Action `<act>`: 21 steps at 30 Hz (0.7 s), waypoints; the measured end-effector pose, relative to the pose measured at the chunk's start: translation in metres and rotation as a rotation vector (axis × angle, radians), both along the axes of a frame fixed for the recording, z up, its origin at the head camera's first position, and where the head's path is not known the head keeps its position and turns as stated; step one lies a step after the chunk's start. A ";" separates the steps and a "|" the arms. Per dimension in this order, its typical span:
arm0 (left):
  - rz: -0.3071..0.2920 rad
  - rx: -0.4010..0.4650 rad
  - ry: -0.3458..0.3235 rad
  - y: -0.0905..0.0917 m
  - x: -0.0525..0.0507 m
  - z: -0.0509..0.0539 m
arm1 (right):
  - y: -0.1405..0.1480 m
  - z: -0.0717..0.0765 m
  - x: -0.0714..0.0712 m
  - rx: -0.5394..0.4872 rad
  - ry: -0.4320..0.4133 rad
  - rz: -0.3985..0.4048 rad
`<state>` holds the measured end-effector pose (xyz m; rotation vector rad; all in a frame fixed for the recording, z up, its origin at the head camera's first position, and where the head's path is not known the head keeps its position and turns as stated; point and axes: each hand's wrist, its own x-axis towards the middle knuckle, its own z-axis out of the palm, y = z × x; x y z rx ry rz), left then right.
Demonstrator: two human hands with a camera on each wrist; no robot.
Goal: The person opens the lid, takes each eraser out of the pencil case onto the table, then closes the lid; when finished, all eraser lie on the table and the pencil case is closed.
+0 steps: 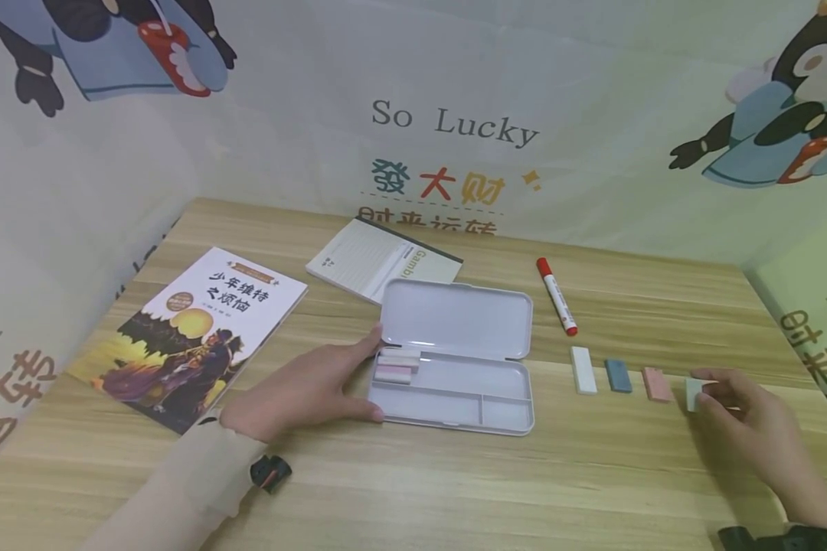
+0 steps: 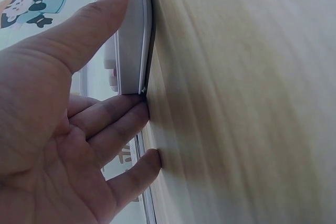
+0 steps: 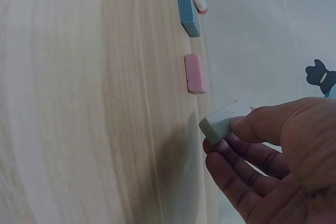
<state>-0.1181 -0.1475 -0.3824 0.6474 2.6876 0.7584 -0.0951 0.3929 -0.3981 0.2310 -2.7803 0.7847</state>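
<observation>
A white pencil case (image 1: pixel 448 381) lies open on the table, its lid tilted back. My left hand (image 1: pixel 310 386) holds its left end, the thumb at the near corner and the fingers by the hinge side; the left wrist view shows the thumb on the case wall (image 2: pixel 131 35). A few small white and pink blocks (image 1: pixel 394 375) lie in its left end. At the right, my right hand (image 1: pixel 758 428) pinches a pale green-and-white eraser (image 3: pixel 220 121) between thumb and fingers, tilted. Left of it lie a pink eraser (image 1: pixel 657 384), a blue eraser (image 1: pixel 619 376) and a white eraser (image 1: pixel 583 370).
A red-capped marker (image 1: pixel 557 297) lies behind the erasers. Behind the case is a notepad (image 1: pixel 358 260), partly covered by the lid. An illustrated book (image 1: pixel 193 337) lies left, near the left forearm. Printed cloth (image 1: pixel 282 138) hangs around the wooden table (image 1: pixel 455 490).
</observation>
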 end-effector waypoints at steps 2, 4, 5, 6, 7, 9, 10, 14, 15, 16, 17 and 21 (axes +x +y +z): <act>0.002 0.001 -0.001 0.000 0.000 0.000 | 0.001 0.000 0.000 0.013 -0.022 -0.012; 0.001 0.002 0.000 0.000 0.000 -0.001 | 0.002 0.000 -0.001 0.032 -0.036 -0.023; -0.001 0.002 -0.001 0.000 0.000 -0.001 | 0.003 0.000 -0.001 0.038 -0.043 -0.026; -0.002 -0.001 0.000 0.000 0.000 -0.001 | 0.003 -0.001 -0.001 0.043 -0.046 -0.030; -0.003 -0.002 -0.001 0.000 0.000 -0.001 | 0.004 -0.001 -0.001 0.046 -0.049 -0.034; -0.006 -0.001 -0.001 0.001 0.000 -0.001 | 0.005 -0.002 -0.001 0.052 -0.053 -0.042; -0.004 0.000 -0.004 0.001 0.000 -0.001 | 0.006 -0.002 -0.002 0.056 -0.060 -0.045; 0.003 0.002 -0.008 0.001 0.001 0.000 | 0.008 -0.003 -0.004 0.071 -0.092 -0.056; 0.002 0.002 -0.006 0.001 0.001 0.001 | 0.008 -0.003 -0.004 0.078 -0.101 -0.057; 0.001 0.001 -0.005 0.001 0.001 0.001 | 0.008 -0.002 -0.005 0.083 -0.108 -0.058; 0.000 -0.002 -0.002 0.001 0.001 0.001 | 0.008 -0.002 -0.005 0.089 -0.113 -0.059; -0.005 -0.009 0.002 0.001 0.000 0.001 | 0.008 -0.001 -0.009 0.109 -0.129 -0.063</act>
